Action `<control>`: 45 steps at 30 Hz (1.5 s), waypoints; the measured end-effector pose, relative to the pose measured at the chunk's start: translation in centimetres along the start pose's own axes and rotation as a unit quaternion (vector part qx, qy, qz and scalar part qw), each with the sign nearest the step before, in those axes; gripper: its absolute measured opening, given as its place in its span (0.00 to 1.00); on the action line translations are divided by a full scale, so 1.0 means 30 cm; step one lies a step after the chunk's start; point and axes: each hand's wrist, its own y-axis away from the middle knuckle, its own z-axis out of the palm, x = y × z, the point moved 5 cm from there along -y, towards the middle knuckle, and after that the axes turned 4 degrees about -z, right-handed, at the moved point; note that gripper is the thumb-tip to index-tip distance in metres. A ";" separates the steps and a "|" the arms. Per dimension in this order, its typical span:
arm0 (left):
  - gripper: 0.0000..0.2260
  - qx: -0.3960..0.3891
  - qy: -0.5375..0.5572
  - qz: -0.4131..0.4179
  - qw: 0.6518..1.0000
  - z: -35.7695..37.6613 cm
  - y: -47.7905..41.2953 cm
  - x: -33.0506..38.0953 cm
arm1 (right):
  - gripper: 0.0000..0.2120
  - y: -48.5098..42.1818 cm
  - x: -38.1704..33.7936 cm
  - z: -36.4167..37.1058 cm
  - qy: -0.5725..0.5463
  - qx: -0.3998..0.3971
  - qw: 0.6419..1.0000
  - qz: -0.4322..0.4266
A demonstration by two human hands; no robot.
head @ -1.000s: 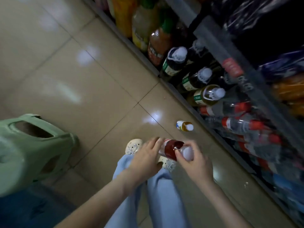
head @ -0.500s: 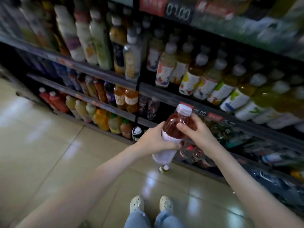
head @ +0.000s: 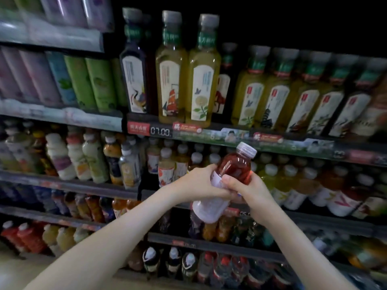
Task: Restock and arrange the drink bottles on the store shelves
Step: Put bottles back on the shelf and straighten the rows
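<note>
- The left hand, at lower centre of the frame, has its fingers curled round the mid-body of the red drink bottle, at the upper edge of the white label.
- The right hand, just right of it, grips the same bottle. The thumb lies across the front wall and the other fingers wrap behind.
- The red drink bottle is held in the air at frame centre. It is tilted, with the white cap toward the upper right and the base toward the lower left. It rests on no shelf.
- Handling, as judged: the bottle is sealed and full, so fairly heavy for its size. The clear plastic wall should stay stiff under grip pressure. The smooth wall and label may be slippery. Breakage risk is low.
- Grip point, as judged: take hold round the mid-body with one hand. Support the base when tilting. Do not carry by the cap.
- Behind the hands, the middle shelf row holds small white-capped bottles standing close together.
- Farther up, the price strip reads 07.00. Above it stand the tall yellow tea bottles, upright.
</note>
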 end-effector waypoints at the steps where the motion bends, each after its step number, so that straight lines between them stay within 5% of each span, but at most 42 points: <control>1: 0.25 -0.003 -0.020 0.016 1.000 -0.011 -0.013 0.031 | 0.19 0.002 -0.023 -0.027 0.000 0.017 1.000 -0.020; 5: 0.28 0.141 -0.120 0.145 0.972 -0.123 -0.052 0.126 | 0.27 0.007 -0.136 -0.137 0.015 0.095 0.989 -0.114; 8: 0.23 0.355 -0.220 0.255 0.872 -0.246 -0.047 0.170 | 0.27 0.007 -0.226 -0.210 0.002 0.133 0.975 -0.181; 11: 0.25 0.457 -0.339 0.233 0.789 -0.304 -0.096 0.165 | 0.31 0.004 -0.290 -0.271 0.002 0.157 0.963 -0.218; 17: 0.28 0.416 -0.427 0.129 0.792 -0.285 -0.212 0.066 | 0.32 -0.009 -0.279 -0.360 0.004 0.188 0.961 -0.204; 25: 0.22 0.424 -0.489 0.162 0.745 -0.313 -0.243 0.051 | 0.18 -0.014 -0.233 -0.416 0.033 0.198 0.962 -0.186; 35: 0.19 0.424 -0.479 0.178 0.747 -0.310 -0.241 0.071 | 0.21 0.013 -0.194 -0.462 0.068 0.222 0.960 -0.155; 39: 0.26 0.444 -0.424 0.165 0.772 -0.218 -0.253 0.131 | 0.21 0.064 -0.175 -0.524 0.080 0.260 0.951 -0.146; 45: 0.25 0.359 -0.327 0.290 0.825 0.109 -0.287 0.303 | 0.19 0.177 -0.119 -0.663 0.105 0.322 0.933 -0.120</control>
